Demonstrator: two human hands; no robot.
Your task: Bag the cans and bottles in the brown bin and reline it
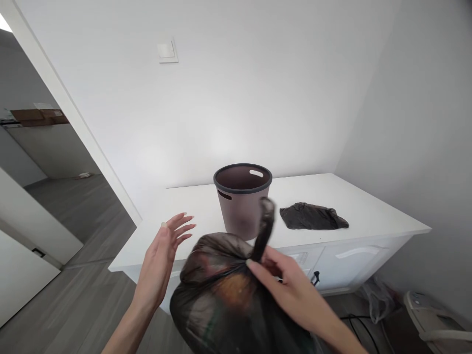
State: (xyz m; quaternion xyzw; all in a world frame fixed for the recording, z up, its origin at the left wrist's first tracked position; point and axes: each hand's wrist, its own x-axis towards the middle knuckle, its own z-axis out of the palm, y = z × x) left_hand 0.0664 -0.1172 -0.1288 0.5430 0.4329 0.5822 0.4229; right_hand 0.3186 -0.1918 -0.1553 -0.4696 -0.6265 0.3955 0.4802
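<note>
A full black garbage bag (206,305) hangs in front of the white cabinet, its contents faintly showing through the thin plastic. My right hand (283,280) pinches the bag at its gathered neck, and a twisted end of plastic sticks up above the fingers. To the left of the bag, my left hand (165,250) is raised with its fingers spread, holding nothing. Behind the bag, a brownish-purple trash can (239,211) with a dark rim stands upright on the cabinet top. A flat, folded black garbage bag (313,216) lies to the right of the can.
The white cabinet (177,201) stands against the wall, with a light switch (167,50) above. At lower right are a clear plastic bag (376,297), black cables (359,324) and a beige appliance (435,314). A doorway opens at left, with cardboard boxes (39,117) beyond.
</note>
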